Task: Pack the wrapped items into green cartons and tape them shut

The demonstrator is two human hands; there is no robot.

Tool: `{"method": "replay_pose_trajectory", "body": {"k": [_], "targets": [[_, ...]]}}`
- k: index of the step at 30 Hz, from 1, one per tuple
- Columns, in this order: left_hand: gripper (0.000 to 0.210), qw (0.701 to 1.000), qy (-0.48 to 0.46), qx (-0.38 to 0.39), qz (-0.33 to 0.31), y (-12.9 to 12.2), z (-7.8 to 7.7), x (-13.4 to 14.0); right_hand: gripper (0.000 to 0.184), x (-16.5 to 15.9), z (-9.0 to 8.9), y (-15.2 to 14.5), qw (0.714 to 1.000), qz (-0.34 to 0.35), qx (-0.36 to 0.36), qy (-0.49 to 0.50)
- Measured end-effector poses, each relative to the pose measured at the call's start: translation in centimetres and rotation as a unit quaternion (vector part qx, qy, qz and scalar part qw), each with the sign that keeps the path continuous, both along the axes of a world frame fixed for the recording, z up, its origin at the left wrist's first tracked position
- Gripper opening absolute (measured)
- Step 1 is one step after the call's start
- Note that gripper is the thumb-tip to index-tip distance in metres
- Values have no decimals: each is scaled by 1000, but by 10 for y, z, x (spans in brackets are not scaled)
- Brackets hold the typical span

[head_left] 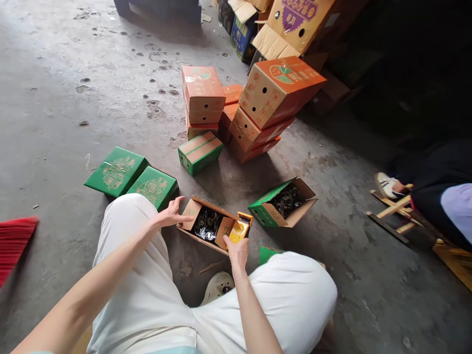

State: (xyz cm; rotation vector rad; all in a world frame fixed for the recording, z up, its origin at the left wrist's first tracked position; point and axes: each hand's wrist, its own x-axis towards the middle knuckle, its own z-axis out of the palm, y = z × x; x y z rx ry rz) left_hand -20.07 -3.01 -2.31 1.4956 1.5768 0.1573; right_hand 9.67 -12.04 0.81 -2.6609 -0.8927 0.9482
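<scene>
Between my knees stands a carton (191, 210) with its top open and its two end flaps folded inward. Shiny black plastic (206, 224) shows between the flaps, and what it wraps cannot be made out. My right hand (238, 251) is closed around a yellow tape dispenser (239, 229) above the carton's right end flap. At the left end, my left hand (171, 214) has its fingers spread, with the thumb over the left flap.
Right of the carton, a green box (271, 209) lies tilted open with black plastic inside. Closed green boxes (120, 169) sit left, with orange cartons (282, 88) stacked ahead. A seated person's shoe (387, 187) is far right; red bristles (16, 241) show at left.
</scene>
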Motion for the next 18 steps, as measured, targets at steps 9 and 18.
{"method": "replay_pose_trajectory", "body": {"k": [9,18], "targets": [[50,965,-56,69,-245,-23,8,-6,53,-5,6,0,999,-39,-33,-3],[35,956,1,77,-284,-6,15,1,64,14,-10,-20,997,-26,26,71]]}}
